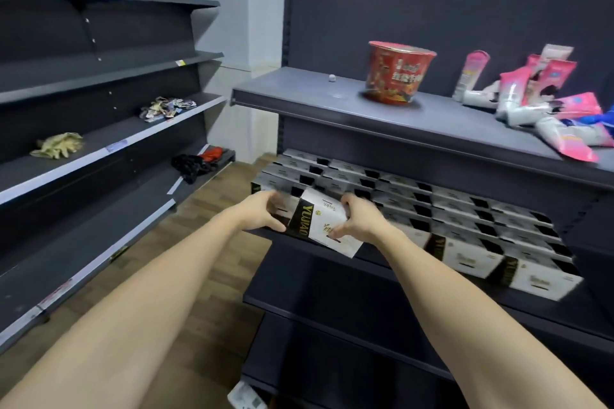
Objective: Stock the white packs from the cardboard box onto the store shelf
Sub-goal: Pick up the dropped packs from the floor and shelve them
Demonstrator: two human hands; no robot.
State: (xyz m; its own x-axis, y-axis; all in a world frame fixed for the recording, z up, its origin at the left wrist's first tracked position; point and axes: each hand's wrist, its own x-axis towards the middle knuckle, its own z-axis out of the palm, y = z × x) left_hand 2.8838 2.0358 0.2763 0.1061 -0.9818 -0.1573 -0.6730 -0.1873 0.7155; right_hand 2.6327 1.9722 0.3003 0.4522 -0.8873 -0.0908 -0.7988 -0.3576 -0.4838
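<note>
Both hands were at the front edge of the middle shelf: the left hand curled round the left side of a white pack, the right hand pinching its right side, thumb on the printed face. The pack was tilted, its lower corner hanging out past the shelf lip, not yet seated. Judged risk: with so little of it supported, an early release would likely let it tip off toward the floor. Just behind and to the right stood the rows of packs already stocked, tightly set; pushing the tilted pack in crooked could shove or topple the front ones. On the upper shelf, a red noodle cup and loose pink tubes lay well clear. The cardboard box was not in view.
</note>
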